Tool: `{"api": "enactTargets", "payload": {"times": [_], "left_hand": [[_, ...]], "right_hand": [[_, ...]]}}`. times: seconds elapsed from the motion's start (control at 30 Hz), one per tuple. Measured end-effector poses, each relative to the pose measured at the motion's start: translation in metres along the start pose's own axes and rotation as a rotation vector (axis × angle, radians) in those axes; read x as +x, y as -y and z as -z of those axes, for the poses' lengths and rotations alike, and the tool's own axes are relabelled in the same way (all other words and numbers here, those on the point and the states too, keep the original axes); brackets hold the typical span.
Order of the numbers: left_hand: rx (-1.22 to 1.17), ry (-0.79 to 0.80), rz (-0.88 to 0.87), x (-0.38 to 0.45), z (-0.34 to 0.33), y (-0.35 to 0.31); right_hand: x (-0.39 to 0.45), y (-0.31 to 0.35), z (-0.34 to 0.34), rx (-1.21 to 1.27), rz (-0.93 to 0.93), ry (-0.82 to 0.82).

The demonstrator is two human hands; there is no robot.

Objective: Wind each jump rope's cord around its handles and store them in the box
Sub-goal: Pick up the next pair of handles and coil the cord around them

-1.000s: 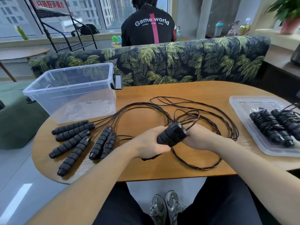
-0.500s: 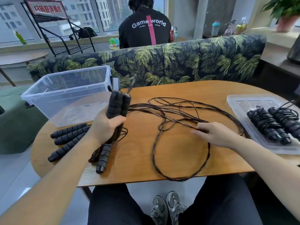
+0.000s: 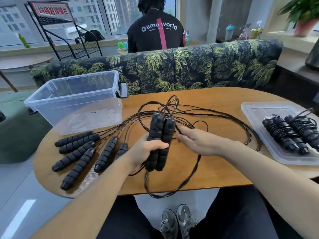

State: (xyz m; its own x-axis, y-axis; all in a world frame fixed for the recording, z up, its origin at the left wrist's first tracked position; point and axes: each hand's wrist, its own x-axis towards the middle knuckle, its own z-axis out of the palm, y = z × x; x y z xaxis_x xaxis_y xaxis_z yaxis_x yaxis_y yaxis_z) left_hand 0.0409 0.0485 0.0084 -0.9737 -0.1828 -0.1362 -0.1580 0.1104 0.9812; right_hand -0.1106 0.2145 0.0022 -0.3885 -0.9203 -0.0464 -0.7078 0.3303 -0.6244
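Note:
My left hand [image 3: 146, 151] grips two black foam handles [image 3: 159, 135] side by side, upright above the table's middle. Their thin black cord [image 3: 195, 163] loops loosely over the wooden table [image 3: 215, 171] and hangs past its front edge. My right hand [image 3: 205, 143] reaches toward the handles with fingers extended, touching the cord beside them. Several more black handles [image 3: 77, 150] lie fanned out at the left. The clear plastic box [image 3: 74, 100] stands at the back left.
At the right, a clear lid [image 3: 262, 116] lies flat and carries two wound rope bundles [image 3: 291, 133]. A leaf-patterned sofa [image 3: 198, 66] backs the table, with a person in a black shirt [image 3: 155, 35] seated behind it. My legs and shoes show below the table's front edge.
My left hand brought the paired handles from the left, near the box, to the table's middle. My right hand moved left toward them. The cord loops have shifted.

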Motion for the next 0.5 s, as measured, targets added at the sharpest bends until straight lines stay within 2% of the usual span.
{"api": "enactTargets", "payload": {"times": [0.1, 0.27, 0.4, 0.5], "left_hand": [[-0.130, 0.007, -0.108, 0.006, -0.015, 0.000], [-0.575, -0.255, -0.132, 0.016, -0.012, -0.013], [-0.680, -0.403, -0.110, 0.017, -0.007, -0.014], [-0.761, -0.474, -0.159, 0.015, -0.003, -0.020]], "right_hand": [[0.009, 0.009, -0.008, -0.050, 0.028, 0.060], [0.008, -0.004, -0.007, -0.045, 0.039, -0.070], [0.006, -0.027, -0.004, -0.009, -0.007, -0.121], [0.006, -0.045, -0.003, -0.151, -0.090, -0.072]]}}
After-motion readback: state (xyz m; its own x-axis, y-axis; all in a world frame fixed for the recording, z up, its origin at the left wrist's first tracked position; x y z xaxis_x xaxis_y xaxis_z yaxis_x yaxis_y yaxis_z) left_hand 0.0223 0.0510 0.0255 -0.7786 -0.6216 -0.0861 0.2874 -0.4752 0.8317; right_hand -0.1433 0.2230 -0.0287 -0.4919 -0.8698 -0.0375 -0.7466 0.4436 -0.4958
